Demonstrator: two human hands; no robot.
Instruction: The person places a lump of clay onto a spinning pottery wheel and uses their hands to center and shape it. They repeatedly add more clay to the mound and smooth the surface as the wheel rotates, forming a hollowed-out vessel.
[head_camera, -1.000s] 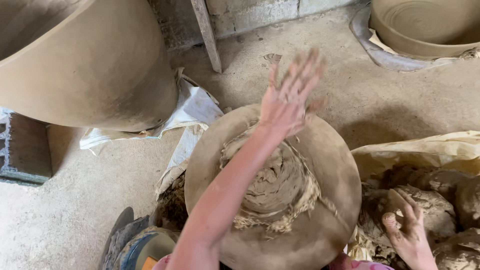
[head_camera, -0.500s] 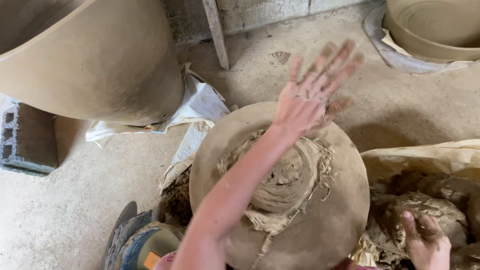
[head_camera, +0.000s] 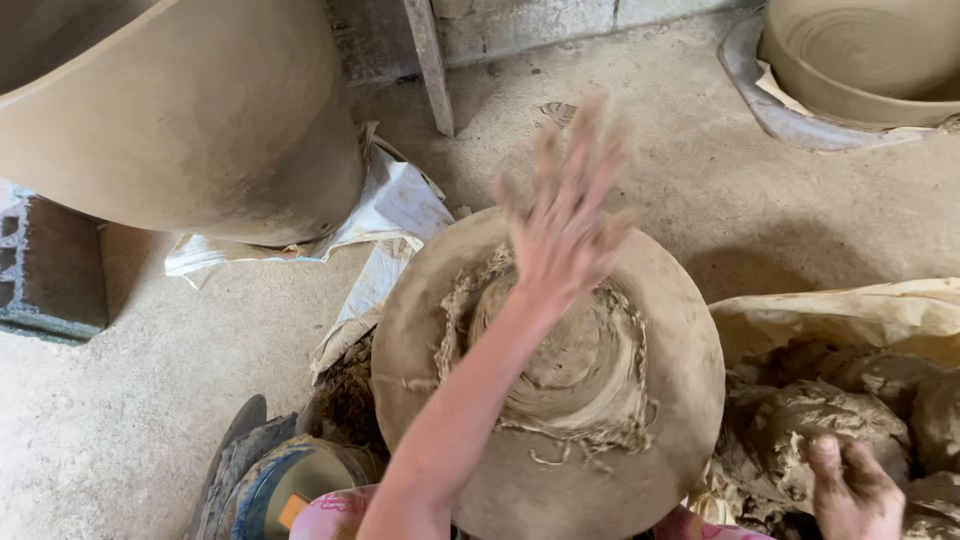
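Left hand (head_camera: 565, 225) swings back from beyond the clay wheel (head_camera: 548, 370) rim to above it, right hand (head_camera: 855, 490) sinks lower beside it

Left hand (head_camera: 565, 225): my arm stretched forward, fingers spread, blurred.
Right hand (head_camera: 855, 492): low, clay-smeared, fingers loosely curled.

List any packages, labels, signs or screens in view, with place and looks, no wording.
White sack sheet: crumpled flat on the floor, tucked under the big clay pot, left of the clay-caked wheel; off-white, dusty.
Tan bag: at the right edge, opened around wet clay lumps; beige, wrinkled.
No signs or screens show.
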